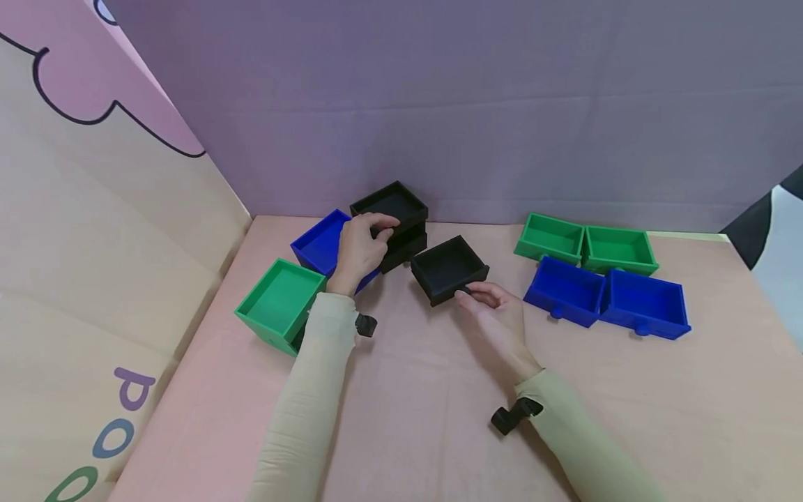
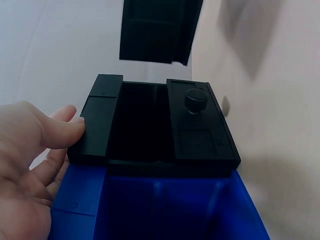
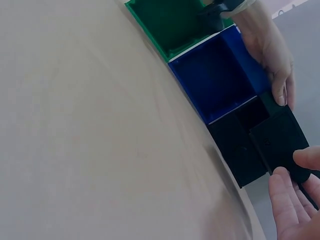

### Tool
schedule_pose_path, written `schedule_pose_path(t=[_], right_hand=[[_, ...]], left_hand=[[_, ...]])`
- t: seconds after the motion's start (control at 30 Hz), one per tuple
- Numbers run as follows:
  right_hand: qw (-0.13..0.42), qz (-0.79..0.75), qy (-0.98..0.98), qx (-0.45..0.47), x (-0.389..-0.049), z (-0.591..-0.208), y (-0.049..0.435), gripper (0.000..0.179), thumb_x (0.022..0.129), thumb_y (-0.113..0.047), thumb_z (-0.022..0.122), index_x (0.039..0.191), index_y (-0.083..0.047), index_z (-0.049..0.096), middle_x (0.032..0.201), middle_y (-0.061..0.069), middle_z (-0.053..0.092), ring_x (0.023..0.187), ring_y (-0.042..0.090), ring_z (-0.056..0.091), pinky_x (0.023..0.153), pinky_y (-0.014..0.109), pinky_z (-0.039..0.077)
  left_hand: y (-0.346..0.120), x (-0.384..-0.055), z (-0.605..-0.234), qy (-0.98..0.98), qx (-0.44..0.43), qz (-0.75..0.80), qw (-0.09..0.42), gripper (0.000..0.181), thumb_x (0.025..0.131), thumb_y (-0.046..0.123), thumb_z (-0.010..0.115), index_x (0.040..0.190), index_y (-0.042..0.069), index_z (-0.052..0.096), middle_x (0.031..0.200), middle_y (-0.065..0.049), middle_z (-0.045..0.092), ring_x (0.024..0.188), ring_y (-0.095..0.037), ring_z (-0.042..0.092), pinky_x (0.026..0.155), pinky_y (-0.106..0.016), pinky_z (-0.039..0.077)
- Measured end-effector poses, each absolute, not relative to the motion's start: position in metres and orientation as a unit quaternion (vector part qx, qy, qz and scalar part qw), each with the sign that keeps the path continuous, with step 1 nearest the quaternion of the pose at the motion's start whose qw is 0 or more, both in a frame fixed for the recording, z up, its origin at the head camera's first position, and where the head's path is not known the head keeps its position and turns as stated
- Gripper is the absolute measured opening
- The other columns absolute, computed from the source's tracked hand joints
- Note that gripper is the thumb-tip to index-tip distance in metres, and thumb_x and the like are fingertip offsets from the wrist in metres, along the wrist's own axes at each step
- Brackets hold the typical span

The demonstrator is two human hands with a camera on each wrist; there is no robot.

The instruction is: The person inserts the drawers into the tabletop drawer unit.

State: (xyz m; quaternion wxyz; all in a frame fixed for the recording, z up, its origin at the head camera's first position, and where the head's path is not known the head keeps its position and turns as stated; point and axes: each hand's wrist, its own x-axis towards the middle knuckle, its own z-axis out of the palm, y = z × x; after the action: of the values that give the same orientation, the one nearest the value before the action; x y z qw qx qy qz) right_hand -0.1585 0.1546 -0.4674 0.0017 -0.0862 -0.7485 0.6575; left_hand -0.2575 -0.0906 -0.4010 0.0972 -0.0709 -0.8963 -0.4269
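My left hand (image 1: 360, 252) grips the edge of a black drawer cabinet (image 1: 396, 203), thumb on one face and fingers behind it. In the left wrist view, one slot of this cabinet (image 2: 142, 120) is an open hollow; beside it sits a drawer front with a round knob (image 2: 195, 101). My right hand (image 1: 495, 314) pinches the knob of a loose black drawer (image 1: 449, 269), held just right of the cabinet with its open side up. That drawer (image 2: 157, 30) also hangs apart from the cabinet in the left wrist view.
A blue cabinet (image 1: 320, 242) and a green cabinet (image 1: 280, 296) adjoin the black one on the left. At the right lie two green drawers (image 1: 552, 237) behind two blue drawers (image 1: 646, 300). A grey cloth wall (image 1: 477, 139) rises behind the pink table surface (image 1: 426, 404).
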Motion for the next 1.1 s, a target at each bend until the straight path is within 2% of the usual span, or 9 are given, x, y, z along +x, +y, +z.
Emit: schedule_pose_path(t=[0.17,0.4,0.67,0.9,1.1], right_hand=[[0.007,0.661,-0.746,-0.085,-0.166,-0.469,0.150,0.037,0.097,-0.029,0.081,0.123,-0.005,0.072,0.105,-0.001,0.080,0.091,0.005,0.074,0.085,0.016,0.058],[0.003,0.679,-0.730,-0.072,-0.178,-0.469,0.146,0.036,0.097,-0.027,0.081,0.123,-0.003,0.071,0.099,-0.005,0.080,0.099,0.018,0.080,0.088,0.018,0.060],[-0.015,0.715,-0.697,-0.059,-0.194,-0.465,0.136,0.038,0.096,-0.018,0.081,0.124,0.003,0.068,0.094,-0.008,0.078,0.092,0.011,0.080,0.087,0.021,0.062],[-0.020,0.715,-0.697,-0.054,-0.203,-0.463,0.127,0.035,0.095,-0.011,0.080,0.123,0.006,0.068,0.093,-0.005,0.078,0.088,0.011,0.080,0.085,0.023,0.064],[-0.023,0.723,-0.689,-0.051,-0.208,-0.464,0.122,0.034,0.095,-0.010,0.080,0.121,0.007,0.067,0.090,-0.007,0.077,0.087,0.011,0.079,0.088,0.029,0.064]], left_hand=[[-0.090,-0.257,-0.401,-0.897,-0.076,-0.424,0.102,0.024,0.105,0.007,0.065,0.123,0.013,0.080,0.121,-0.010,0.077,0.117,-0.028,0.068,0.100,-0.045,0.057],[-0.091,-0.257,-0.402,-0.896,-0.076,-0.424,0.104,0.024,0.105,0.007,0.066,0.123,0.014,0.080,0.122,-0.010,0.077,0.117,-0.028,0.067,0.099,-0.045,0.057],[-0.092,-0.259,-0.401,-0.896,-0.081,-0.423,0.110,0.023,0.105,0.008,0.066,0.122,0.013,0.081,0.120,-0.009,0.078,0.116,-0.028,0.068,0.101,-0.045,0.055],[-0.092,-0.261,-0.404,-0.896,-0.084,-0.421,0.114,0.023,0.104,0.008,0.066,0.121,0.013,0.081,0.119,-0.009,0.078,0.117,-0.028,0.068,0.104,-0.046,0.054],[-0.091,-0.260,-0.403,-0.897,-0.080,-0.421,0.113,0.022,0.104,0.009,0.067,0.120,0.013,0.081,0.118,-0.009,0.079,0.117,-0.028,0.068,0.104,-0.046,0.054]])
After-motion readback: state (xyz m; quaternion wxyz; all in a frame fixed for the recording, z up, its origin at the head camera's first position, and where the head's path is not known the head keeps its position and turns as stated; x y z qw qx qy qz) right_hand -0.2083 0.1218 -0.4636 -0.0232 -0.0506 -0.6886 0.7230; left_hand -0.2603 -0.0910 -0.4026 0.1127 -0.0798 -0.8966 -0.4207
